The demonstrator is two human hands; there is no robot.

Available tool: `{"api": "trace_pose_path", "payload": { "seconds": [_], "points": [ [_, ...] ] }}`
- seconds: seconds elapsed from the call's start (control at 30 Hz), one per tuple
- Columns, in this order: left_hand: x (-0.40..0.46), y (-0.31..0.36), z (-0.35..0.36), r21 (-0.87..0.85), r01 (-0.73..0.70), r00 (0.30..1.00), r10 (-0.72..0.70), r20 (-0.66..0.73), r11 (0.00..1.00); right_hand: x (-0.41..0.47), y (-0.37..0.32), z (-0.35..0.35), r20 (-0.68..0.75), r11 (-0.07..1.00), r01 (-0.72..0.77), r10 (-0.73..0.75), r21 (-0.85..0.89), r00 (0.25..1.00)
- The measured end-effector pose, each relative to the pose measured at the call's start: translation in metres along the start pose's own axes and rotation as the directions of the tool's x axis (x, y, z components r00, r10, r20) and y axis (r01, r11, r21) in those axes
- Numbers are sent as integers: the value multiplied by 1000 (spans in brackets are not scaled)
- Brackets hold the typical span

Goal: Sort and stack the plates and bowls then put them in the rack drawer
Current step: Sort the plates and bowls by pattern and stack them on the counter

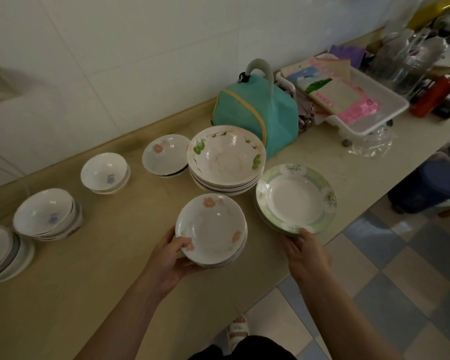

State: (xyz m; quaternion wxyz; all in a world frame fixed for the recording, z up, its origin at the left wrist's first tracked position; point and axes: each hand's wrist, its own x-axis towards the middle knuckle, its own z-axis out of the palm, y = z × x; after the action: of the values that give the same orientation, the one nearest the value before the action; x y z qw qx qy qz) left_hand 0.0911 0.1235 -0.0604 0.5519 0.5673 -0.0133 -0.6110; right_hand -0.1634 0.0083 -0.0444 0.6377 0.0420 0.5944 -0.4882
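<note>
Plates and bowls stand in sorted piles on a long beige countertop (109, 268) against a white tiled wall. In the head view, the left hand (166, 258) grips the near-left rim of a short stack of glossy white shallow dishes with pink flowers (210, 229), thumb curled over the top edge and fingers hidden beneath. The right hand (305, 252) reaches forward with its fingers fairly straight, the tips touching the near rim of a stack of wide white plates with pale green floral borders (296, 198); whether they curl under it cannot be made out. Behind these sits a taller stack of deep cream bowls with green leaf prints (226, 158), touching a smaller pink-flowered dish pile (165, 154). Further left are three piles of round white bowls with blue motifs (104, 172), the farthest cut off by the frame edge. A soft teal bag with a yellow zip and grey handle (257, 113) slumps by the wall, beside a white plastic tray of papers (374, 110); the clutter beyond is blurred.
</note>
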Motion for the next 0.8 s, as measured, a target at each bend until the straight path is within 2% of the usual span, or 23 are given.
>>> {"api": "trace_pose_path", "payload": {
  "seconds": [0.3,0.53,0.67,0.8],
  "points": [
    [2,-1,13,53,10,1000,-11,18,999,15,-38,19,-13,999,41,-42,-28,999],
    [-3,7,19,120,45,999,-47,16,992,11,-38,18,69,999,16,-13,-33,997],
    [-8,13,18,192,44,997,-54,47,980,-7,-23,14,156,993,-42,59,-114,986],
    [-14,25,5,218,33,996,-49,71,975,-35,-15,30,191,969,67,-21,-237,981]
  ]
}}
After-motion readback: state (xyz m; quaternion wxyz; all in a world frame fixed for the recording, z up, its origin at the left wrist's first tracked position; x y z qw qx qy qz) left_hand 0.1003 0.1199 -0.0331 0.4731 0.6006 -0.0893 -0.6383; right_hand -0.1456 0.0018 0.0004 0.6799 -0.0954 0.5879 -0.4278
